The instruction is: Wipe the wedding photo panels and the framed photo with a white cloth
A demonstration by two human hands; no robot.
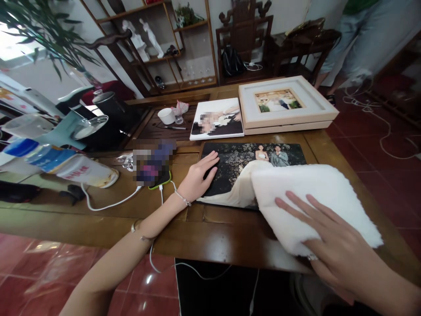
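A dark photo panel [230, 169] with a wedding couple lies flat on the wooden table. My left hand [199, 177] rests on the panel's left edge, fingers stretched out and holding nothing. On the panel's right part, a fluffy white cloth [305, 184] covers the surface and hangs over toward the table's near edge. My right hand [332, 241] grips this cloth, its fingers laid over the top and the thumb side at its lower edge. Whatever is beneath the cloth is hidden.
Behind the panel stand a smaller photo panel [217, 118] and a boxy white picture frame [286, 105]. To the left are a phone [160, 180] on a cable, a plastic jar [79, 166], a white cup [166, 116] and a dark pot [110, 107]. A person's legs [348, 44] show at the back right.
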